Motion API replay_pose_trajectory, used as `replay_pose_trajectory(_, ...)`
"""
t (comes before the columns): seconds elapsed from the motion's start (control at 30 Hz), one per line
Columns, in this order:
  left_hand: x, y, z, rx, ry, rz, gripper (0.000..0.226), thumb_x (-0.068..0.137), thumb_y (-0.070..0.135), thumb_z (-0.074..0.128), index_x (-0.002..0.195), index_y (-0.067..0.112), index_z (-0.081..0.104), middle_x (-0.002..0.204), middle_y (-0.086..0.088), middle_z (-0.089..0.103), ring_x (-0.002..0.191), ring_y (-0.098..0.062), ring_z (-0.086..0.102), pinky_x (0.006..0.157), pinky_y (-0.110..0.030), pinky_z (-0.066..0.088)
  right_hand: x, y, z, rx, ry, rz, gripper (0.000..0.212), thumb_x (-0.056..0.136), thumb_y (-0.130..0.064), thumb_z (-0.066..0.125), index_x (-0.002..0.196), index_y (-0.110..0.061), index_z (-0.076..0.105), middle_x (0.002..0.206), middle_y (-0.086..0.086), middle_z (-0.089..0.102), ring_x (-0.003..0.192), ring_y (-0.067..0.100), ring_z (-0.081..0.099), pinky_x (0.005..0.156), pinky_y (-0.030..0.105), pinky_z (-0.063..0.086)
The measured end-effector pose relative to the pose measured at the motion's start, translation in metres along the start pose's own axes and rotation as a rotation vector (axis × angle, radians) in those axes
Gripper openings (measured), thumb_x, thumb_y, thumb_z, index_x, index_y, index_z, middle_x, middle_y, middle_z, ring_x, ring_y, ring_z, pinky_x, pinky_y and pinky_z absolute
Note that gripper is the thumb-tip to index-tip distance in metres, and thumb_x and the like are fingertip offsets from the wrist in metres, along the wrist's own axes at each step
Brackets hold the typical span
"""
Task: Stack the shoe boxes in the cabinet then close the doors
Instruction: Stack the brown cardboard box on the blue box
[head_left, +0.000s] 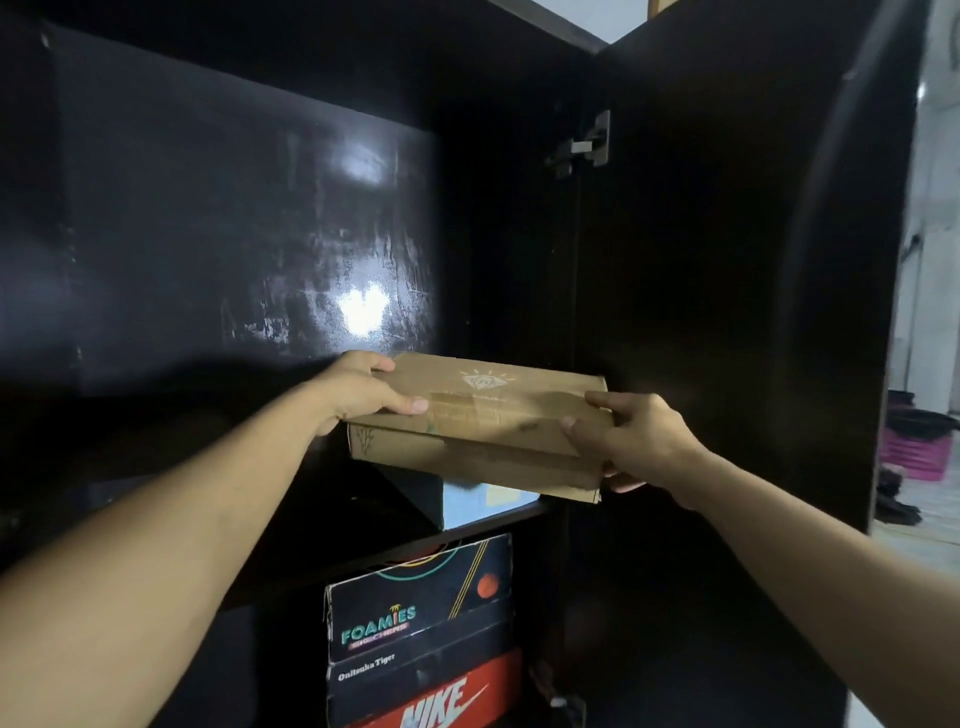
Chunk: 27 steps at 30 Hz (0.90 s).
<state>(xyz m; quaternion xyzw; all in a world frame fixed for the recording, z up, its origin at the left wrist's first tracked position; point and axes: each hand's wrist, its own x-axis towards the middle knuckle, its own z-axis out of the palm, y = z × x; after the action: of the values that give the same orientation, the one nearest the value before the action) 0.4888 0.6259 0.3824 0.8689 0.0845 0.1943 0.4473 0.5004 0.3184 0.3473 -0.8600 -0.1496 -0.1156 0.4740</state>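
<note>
Hands at either end of a flat brown cardboard shoe box (478, 415) with a pale diamond logo: left hand (358, 387) closed around its left edge, right hand (631, 441) gripping its right corner. Box raised inside a dark wooden cabinet (234, 208), just above a light blue box (488, 499) on the shelf. Below, stacked black Foamies box (415, 603), Onitsuka Tiger box (415, 675), red Nike box (447, 701). Right cabinet door (727, 260) open.
</note>
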Motion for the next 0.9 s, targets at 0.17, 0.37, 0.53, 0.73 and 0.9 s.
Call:
replay_pose_trajectory(0.17, 0.029, -0.01, 0.02, -0.053, 0.31, -0.039, 0.104, 0.036, 0.058, 0.086, 0.126, 0.019, 0.051, 0.128, -0.005, 0.053, 0.117, -0.024, 0.053, 0.101, -0.039, 0.046, 0.011, -0.004, 0.022, -0.072, 0.064, -0.053, 0.056, 0.089, -0.058, 0.05, 0.14, -0.035, 0.044, 0.107, 0.007, 0.065, 0.07, 0.029, 0.072, 0.072, 0.041, 0.061)
replay_pose_trajectory(0.37, 0.028, -0.007, 0.051, -0.025, 0.311, 0.014, 0.024, 0.082, 0.019, 0.07, 0.104, 0.011, 0.064, 0.116, -0.01, 0.062, 0.113, -0.027, 0.059, 0.097, -0.029, 0.046, 0.025, -0.011, 0.053, -0.204, 0.024, -0.204, 0.057, 0.101, -0.044, 0.032, 0.153, -0.023, 0.022, 0.135, 0.012, 0.054, 0.118, 0.032, 0.054, 0.101, 0.046, 0.043)
replay_pose_trajectory(0.53, 0.019, -0.008, 0.063, -0.231, 0.112, 0.068, 0.086, 0.066, 0.077, 0.057, 0.137, 0.028, 0.051, 0.139, 0.007, 0.054, 0.125, -0.016, 0.051, 0.105, -0.031, 0.039, 0.043, -0.016, 0.075, -0.362, -0.041, -0.244, 0.059, 0.099, -0.016, 0.041, 0.154, -0.022, 0.021, 0.138, 0.006, 0.037, 0.128, 0.026, 0.04, 0.107, 0.041, 0.04)
replay_pose_trajectory(0.73, 0.023, -0.011, 0.071, 0.085, 0.098, 0.165, 0.093, 0.077, 0.025, 0.079, 0.153, 0.026, 0.024, 0.145, -0.001, 0.048, 0.124, -0.018, 0.051, 0.092, -0.021, 0.042, 0.064, -0.023, 0.086, -0.419, -0.038, -0.265, 0.079, 0.083, 0.007, 0.039, 0.153, -0.028, 0.026, 0.163, -0.005, 0.006, 0.143, 0.027, 0.027, 0.103, 0.037, 0.044)
replay_pose_trajectory(0.9, 0.028, -0.015, 0.068, 0.179, 0.172, 0.167, 0.085, 0.082, 0.021, 0.076, 0.152, 0.022, 0.028, 0.136, -0.003, 0.056, 0.121, -0.021, 0.054, 0.089, -0.021, 0.04, 0.075, -0.028, 0.088, -0.445, -0.116, -0.259, 0.08, 0.085, 0.006, 0.037, 0.154, -0.029, 0.019, 0.163, -0.009, 0.006, 0.142, 0.027, 0.032, 0.099, 0.035, 0.047)
